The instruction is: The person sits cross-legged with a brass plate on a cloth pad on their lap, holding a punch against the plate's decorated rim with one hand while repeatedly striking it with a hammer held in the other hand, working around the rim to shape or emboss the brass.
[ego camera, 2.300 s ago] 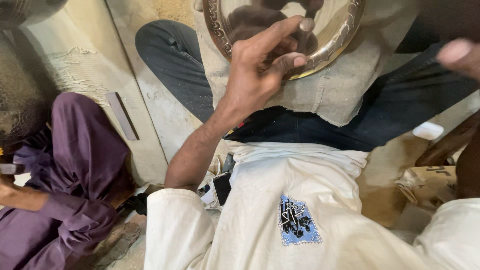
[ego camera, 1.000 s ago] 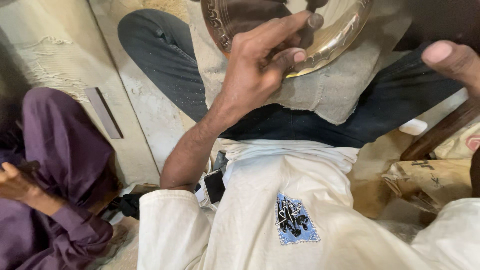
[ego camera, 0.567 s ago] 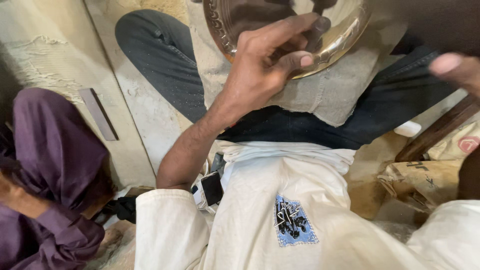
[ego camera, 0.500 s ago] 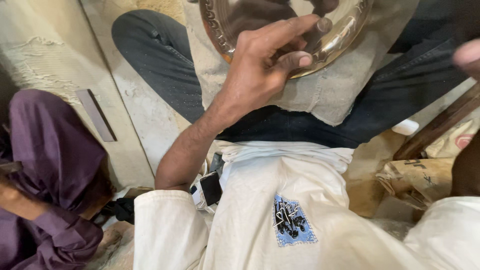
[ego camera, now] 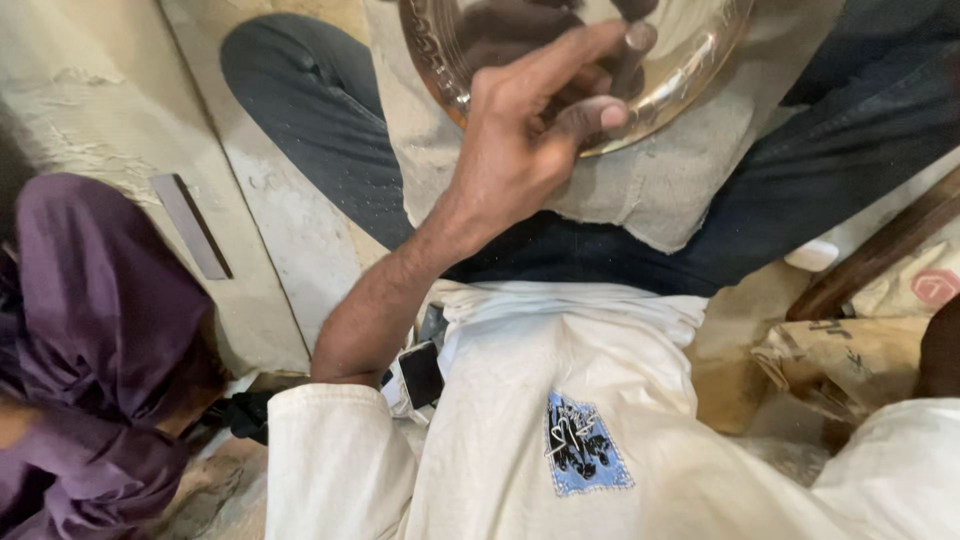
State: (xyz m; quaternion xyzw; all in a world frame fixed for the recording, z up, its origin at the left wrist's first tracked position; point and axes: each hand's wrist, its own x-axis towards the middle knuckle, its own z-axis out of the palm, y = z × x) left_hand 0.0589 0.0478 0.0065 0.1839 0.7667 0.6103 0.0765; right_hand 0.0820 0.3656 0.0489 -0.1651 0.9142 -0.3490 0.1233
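Seen from above, a person sits cross-legged on the floor, and the left hand [ego camera: 520, 150] reaches forward from a rolled-up cream sleeve [ego camera: 340, 460]. The fingers are curled in and the thumb presses toward the fingertips [ego camera: 610, 115], pinching what looks like a small dark rod-shaped tool [ego camera: 632, 50] that stands just beyond the knuckles; how firmly it is gripped cannot be told. Directly under and beyond the hand lies a round, shiny brass-coloured metal plate with an embossed patterned rim [ego camera: 440, 60], its polished face reflecting the fingers. The plate rests on a worn beige cloth [ego camera: 640, 190] spread over the lap, which sits beneath and on the near side of the hand, over dark blue-grey trousers [ego camera: 320, 130]. The right hand is out of view; only a dark sliver of forearm [ego camera: 940, 350] shows at the far right edge. Nearer the body than the hand, a cream shirt with a small blue square patch [ego camera: 585, 445] fills the lower view. Far to the left of the hand, another person's purple garment [ego camera: 90, 330] is bunched up, and a flat grey metal strip [ego camera: 190, 225] lies on the pale stone floor [ego camera: 90, 120] between them. To the right of the hand, a brown wooden handle [ego camera: 880, 250] slants beside crumpled tan paper sacking [ego camera: 850, 350].
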